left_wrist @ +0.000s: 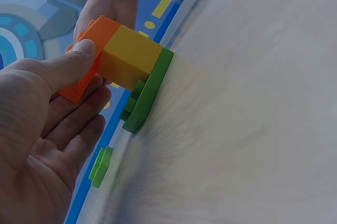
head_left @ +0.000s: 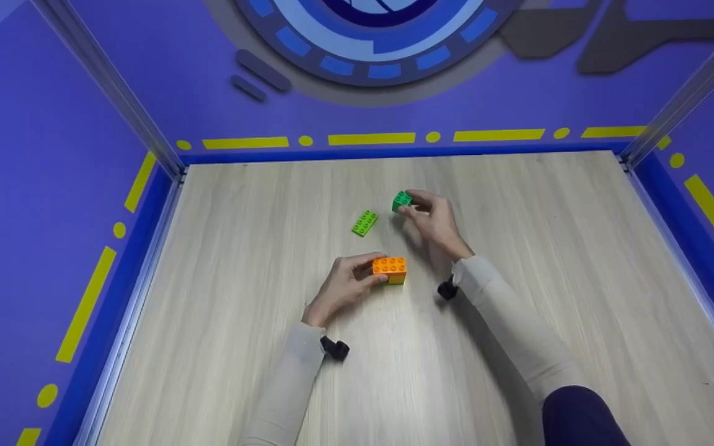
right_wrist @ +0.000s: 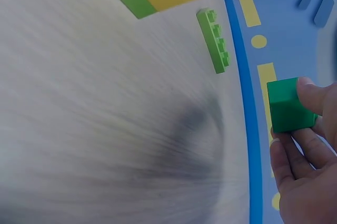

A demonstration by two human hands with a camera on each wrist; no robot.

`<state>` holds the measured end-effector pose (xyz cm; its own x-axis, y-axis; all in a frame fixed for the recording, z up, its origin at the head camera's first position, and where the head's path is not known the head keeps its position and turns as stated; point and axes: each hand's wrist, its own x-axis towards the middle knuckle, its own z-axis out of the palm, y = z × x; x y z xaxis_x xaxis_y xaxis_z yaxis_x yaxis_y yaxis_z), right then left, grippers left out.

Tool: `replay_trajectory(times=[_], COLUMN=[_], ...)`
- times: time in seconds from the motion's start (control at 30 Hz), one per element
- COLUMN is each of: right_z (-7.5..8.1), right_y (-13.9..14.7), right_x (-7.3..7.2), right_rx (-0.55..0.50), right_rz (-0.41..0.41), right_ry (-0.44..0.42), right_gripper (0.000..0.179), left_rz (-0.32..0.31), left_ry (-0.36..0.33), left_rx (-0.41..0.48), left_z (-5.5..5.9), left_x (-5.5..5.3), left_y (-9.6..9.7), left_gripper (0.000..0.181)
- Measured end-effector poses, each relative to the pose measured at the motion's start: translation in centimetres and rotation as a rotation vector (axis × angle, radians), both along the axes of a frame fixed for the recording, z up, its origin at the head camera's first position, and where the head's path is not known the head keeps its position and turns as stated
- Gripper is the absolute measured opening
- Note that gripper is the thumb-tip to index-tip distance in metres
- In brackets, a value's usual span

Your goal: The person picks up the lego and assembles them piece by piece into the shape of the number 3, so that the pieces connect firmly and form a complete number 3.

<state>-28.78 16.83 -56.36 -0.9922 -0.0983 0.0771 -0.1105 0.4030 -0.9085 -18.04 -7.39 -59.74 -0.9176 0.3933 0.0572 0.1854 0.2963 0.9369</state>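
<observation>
My left hand pinches a stack of toy building bricks by its orange top brick. In the left wrist view a yellow brick sits under the orange one, and a flat green plate brick forms the bottom. Farther back and to the right, my right hand holds a small green brick between thumb and fingers. The two held pieces are apart. A flat light-green brick lies studs up on the table, left of the right hand and beyond the left.
The pale wooden table is bounded by a blue back wall and side walls with metal rails. A dark camera is strapped at each wrist. A dark rounded shape shows at the lower right edge.
</observation>
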Motion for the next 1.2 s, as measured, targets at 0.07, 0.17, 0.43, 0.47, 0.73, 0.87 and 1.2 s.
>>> replay_trajectory(times=[0.07, 0.17, 0.43, 0.47, 0.73, 0.87, 1.2], right_z=[0.0, 0.1, 0.9, 0.9, 1.4, 1.7, 2.2], right_y=[0.1, 0.1, 0.0, 0.0, -0.4, -0.4, -0.2], right_x=[0.2, 0.5, 1.4, 1.5, 1.6, 1.8, 2.1], right_rx=[0.008, 0.022, 0.043, 0.04, -0.001, 0.007, 0.003], right_rz=[0.008, 0.021, 0.05, 0.052, 0.077, 0.072, 0.085], right_ry=[0.009, 0.021, 0.051, 0.053, 0.083, 0.083, 0.103], right_gripper=[0.05, 0.05, 0.047, 0.047, 0.046, 0.045, 0.044], left_rz=[0.003, 0.006, 0.001, 0.001, -0.016, -0.022, -0.017], left_ry=[0.001, -0.003, -0.005, -0.003, 0.007, 0.004, 0.011], left_rx=[-0.01, -0.019, -0.018, -0.018, 0.022, 0.03, 0.019], left_z=[0.1, 0.1, -0.1, -0.1, -0.1, -0.1, 0.0], left_x=[0.0, 0.1, 0.1, 0.1, 0.0, -0.1, -0.1], left_y=[0.0, 0.1, 0.1, 0.1, 0.0, 0.0, 0.0], left_gripper=[0.045, 0.045, 0.046, 0.046, 0.045, 0.047, 0.046])
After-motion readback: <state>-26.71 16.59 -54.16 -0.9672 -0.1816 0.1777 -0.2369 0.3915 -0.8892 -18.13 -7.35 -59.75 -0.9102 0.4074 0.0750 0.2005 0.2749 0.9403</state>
